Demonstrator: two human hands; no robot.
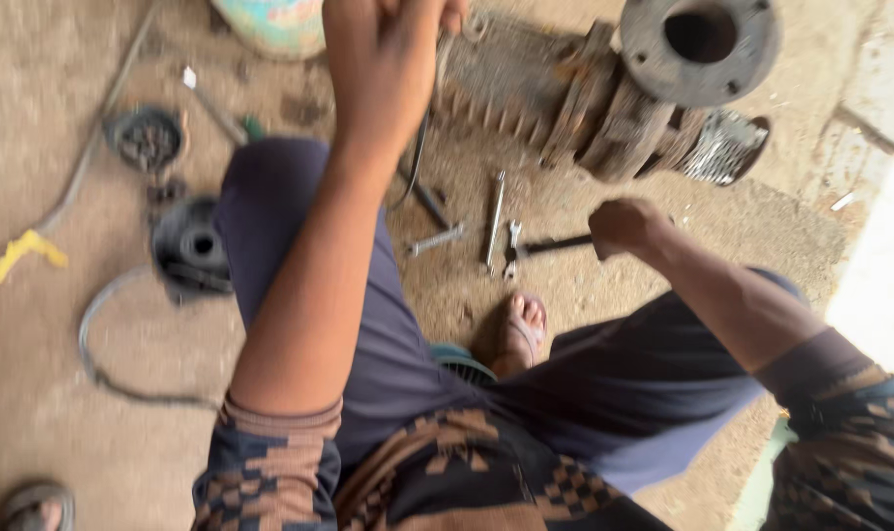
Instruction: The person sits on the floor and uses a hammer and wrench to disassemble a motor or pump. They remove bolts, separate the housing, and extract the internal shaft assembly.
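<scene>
While the left hand (383, 59) grips a cable (419, 147), the right hand (624, 226) clasps a tool (555, 244); spanners (496, 221) lie at nine o'clock, the pump (604, 98) at twelve.

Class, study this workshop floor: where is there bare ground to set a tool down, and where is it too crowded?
Bare dirt lies at lower left, between the curved cable and the patterned sleeve, and right of the right hand below the rusty pump. It is crowded around the spanners and by the black round parts beside the left knee.
</scene>
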